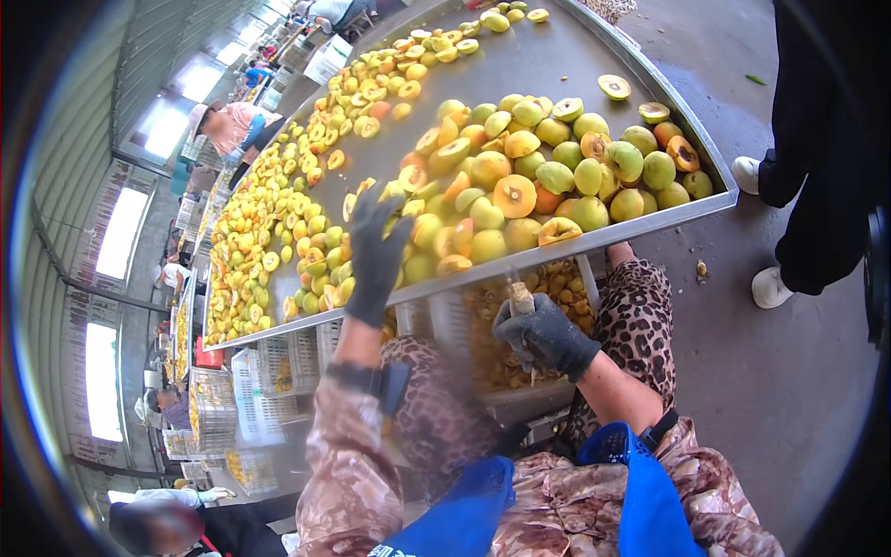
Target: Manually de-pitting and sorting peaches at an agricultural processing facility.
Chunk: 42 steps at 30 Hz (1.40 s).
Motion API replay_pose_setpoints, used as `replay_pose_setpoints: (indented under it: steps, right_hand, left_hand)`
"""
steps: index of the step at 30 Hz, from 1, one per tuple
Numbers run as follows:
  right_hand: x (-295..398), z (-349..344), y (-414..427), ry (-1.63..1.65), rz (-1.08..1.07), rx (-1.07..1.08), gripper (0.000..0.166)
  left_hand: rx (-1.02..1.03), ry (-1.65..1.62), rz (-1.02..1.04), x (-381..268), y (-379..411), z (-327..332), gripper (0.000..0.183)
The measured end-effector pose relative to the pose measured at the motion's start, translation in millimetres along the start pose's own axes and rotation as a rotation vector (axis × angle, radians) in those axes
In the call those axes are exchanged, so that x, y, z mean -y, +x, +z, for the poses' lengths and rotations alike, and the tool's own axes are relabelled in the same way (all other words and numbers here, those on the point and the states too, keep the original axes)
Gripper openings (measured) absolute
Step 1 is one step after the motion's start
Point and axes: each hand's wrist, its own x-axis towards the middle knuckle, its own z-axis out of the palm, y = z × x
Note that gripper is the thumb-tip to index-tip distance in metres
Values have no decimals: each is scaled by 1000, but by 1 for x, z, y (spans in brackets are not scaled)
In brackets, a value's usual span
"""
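Observation:
My left hand [378, 254], in a dark glove, is held with fingers apart at the front of a metal-rimmed sorting table [585, 42]. It holds nothing that I can see, and it is beside a heap of yellow-green stone fruit [515, 195], some whole and some halved. My right hand [546, 334], also gloved, is closed around a small hand tool [521, 299] with a pale, worn handle. The tool's tip is blurred near the table's rim. Below that hand, between my knees, a plastic crate [480, 397] holds cut fruit pieces [487, 348].
Halved fruit [250, 237] covers the table's left side. White plastic crates [257, 397] stand left of my legs. A person in dark trousers [800, 139] stands at the right. Another person [233, 132] bends over farther back. Fruit scraps [702, 270] lie on the floor.

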Motion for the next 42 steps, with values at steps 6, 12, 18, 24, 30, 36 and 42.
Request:
replay_pose_setpoints:
  steps: [6,12,18,24,30,36,42]
  right_hand:
    - [-8,11,10,40,-188,-51,9]
    - [7,11,-14,90,-235,-154,8]
    - [9,7,-19,-113,-411,-179,8]
    - [-7,16,-8,-292,-531,-179,11]
    - [-24,11,-7,-536,-518,-198,21]
    - [-18,14,-8,-310,-428,-169,18]
    - [-1,12,-13,-745,-896,-493,19]
  left_hand:
    - [348,-136,353,1,65,132,41]
    - [313,-401,-13,3,65,95,52]
    - [267,-1567,-538,-95,1,-7,57]
    - [179,-1673,-719,-138,-70,-4,57]
    - [70,-1551,-861,-156,-74,8,61]
    - [86,-823,-505,-151,-78,12,50]
    - [266,-891,-597,-150,-82,-24,38]
